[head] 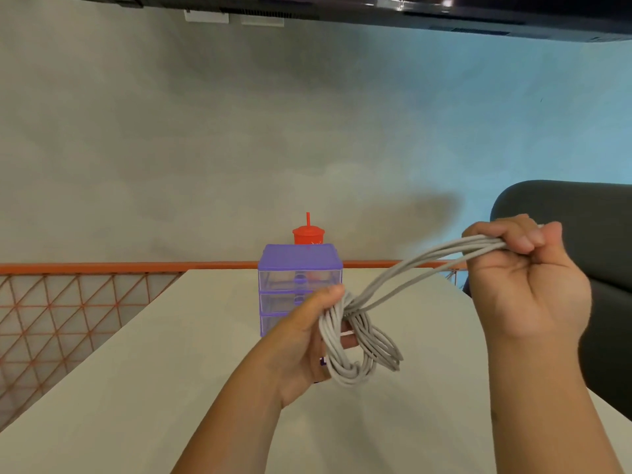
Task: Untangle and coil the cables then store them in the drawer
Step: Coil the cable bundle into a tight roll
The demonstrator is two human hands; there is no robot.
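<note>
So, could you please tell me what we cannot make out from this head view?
- Cable ends and plugs: buried in the loops and inside both hands, left and right.
- Lower drawers: the left hand and cable cover them.
- Red cup: its body is behind the drawers.
- Chair: cut off by the right edge.

Drawer unit blocks table centre; bare tabletop either side.

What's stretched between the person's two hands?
In the head view, several strands of grey cable run from the left hand, which holds the coiled loops, up to the closed right hand. Nothing else lies between them.
</note>
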